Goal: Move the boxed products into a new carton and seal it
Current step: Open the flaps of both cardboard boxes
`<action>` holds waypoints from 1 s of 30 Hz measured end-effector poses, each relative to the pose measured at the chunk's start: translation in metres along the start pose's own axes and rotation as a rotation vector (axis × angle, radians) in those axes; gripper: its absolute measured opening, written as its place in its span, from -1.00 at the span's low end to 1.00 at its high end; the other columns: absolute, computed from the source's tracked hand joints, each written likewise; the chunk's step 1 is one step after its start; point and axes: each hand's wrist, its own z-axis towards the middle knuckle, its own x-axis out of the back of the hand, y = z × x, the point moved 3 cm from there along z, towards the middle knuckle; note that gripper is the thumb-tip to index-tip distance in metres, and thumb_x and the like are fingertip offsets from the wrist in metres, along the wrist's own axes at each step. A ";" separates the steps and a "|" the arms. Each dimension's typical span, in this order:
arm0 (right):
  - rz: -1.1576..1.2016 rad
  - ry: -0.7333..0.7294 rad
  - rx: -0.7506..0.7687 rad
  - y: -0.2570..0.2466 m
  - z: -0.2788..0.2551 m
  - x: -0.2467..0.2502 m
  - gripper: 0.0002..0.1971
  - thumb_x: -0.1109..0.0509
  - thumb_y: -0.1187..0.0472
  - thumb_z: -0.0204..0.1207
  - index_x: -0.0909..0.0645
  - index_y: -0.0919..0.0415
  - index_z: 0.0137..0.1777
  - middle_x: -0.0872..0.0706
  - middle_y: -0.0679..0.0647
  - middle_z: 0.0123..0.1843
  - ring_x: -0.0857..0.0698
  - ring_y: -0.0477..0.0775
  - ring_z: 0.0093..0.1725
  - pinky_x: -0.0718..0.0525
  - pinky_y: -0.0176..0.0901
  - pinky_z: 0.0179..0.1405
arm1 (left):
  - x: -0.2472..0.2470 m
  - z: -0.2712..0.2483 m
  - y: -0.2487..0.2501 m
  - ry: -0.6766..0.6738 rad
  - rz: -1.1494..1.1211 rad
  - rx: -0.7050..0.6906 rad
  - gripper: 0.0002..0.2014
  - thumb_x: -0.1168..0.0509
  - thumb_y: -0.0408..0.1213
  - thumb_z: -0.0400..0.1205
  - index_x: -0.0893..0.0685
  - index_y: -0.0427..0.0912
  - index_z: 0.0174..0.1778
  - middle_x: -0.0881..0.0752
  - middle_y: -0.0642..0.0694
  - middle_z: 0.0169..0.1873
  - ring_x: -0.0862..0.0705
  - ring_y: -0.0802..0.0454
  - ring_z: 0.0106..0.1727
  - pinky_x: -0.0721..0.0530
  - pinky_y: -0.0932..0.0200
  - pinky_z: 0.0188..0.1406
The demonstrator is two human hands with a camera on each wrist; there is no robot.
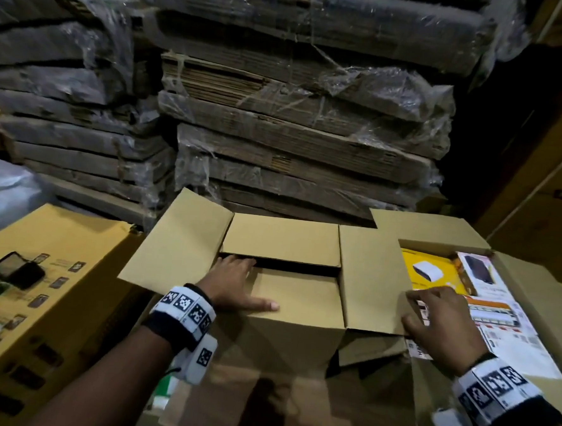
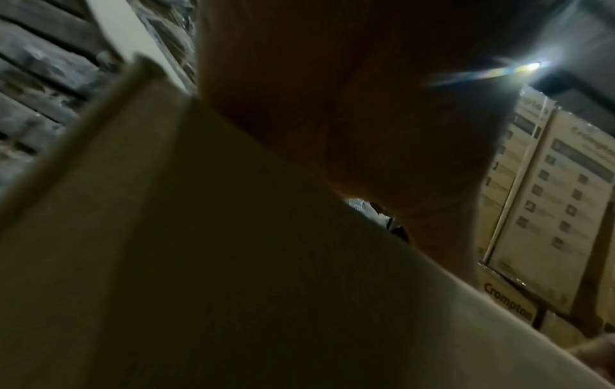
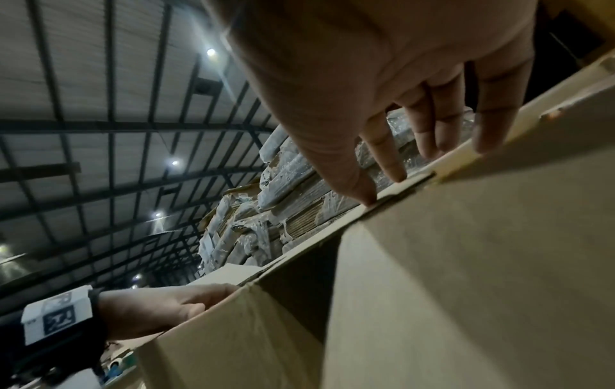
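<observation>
A plain brown carton (image 1: pixel 295 338) stands in the middle with its two inner flaps folded down. My left hand (image 1: pixel 239 286) lies flat on the near inner flap (image 1: pixel 301 296), fingertips at the gap between the flaps; in the left wrist view the palm (image 2: pixel 349 118) looms dark over the cardboard. The carton's right flap (image 1: pixel 371 277) lies out sideways. My right hand (image 1: pixel 437 321) holds its free edge with fingertips and thumb, as the right wrist view shows (image 3: pixel 399 118). Just beyond, boxed products lie in a second carton (image 1: pixel 531 294): a yellow box (image 1: pixel 434 271) and a white-and-pink box (image 1: pixel 480 271).
Plastic-wrapped bundles of flat cartons (image 1: pixel 294 131) are stacked high right behind the carton. A yellow printed carton (image 1: pixel 56 265) stands at the left with a dark phone-like object (image 1: pixel 16 269) on top. More printed cartons (image 2: pixel 549 210) are stacked to the side.
</observation>
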 end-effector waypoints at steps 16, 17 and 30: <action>-0.038 0.010 0.273 -0.025 0.017 0.005 -0.49 -0.60 0.15 0.31 -0.66 0.18 0.29 -0.63 0.21 0.29 -0.53 0.31 0.33 -0.45 0.12 0.39 | 0.044 -0.140 0.044 0.670 0.103 -0.270 -0.51 -0.68 -0.12 0.27 -0.57 0.02 0.01 -0.65 0.08 -0.16 -0.42 0.22 -0.26 -0.44 0.27 -0.33; -0.036 -0.007 0.284 -0.027 0.018 0.008 -0.49 -0.60 0.12 0.31 -0.67 0.15 0.29 -0.63 0.20 0.30 -0.53 0.29 0.35 -0.43 0.10 0.42 | 0.033 -0.152 0.046 0.715 0.105 -0.270 -0.60 -0.63 -0.09 0.32 -0.60 0.00 -0.05 -0.66 0.06 -0.21 -0.39 0.23 -0.28 -0.38 0.27 -0.33; 0.172 0.049 0.086 -0.025 0.024 0.017 -0.49 -0.44 0.29 0.50 -0.50 0.28 0.46 -0.53 0.25 0.41 -0.47 0.19 0.41 -0.43 -0.07 0.36 | -0.041 -0.138 0.036 0.499 -0.004 -0.069 -0.17 -0.14 0.49 0.48 -0.43 0.07 0.58 -0.37 0.12 0.59 -0.46 0.17 0.43 -0.50 0.13 0.39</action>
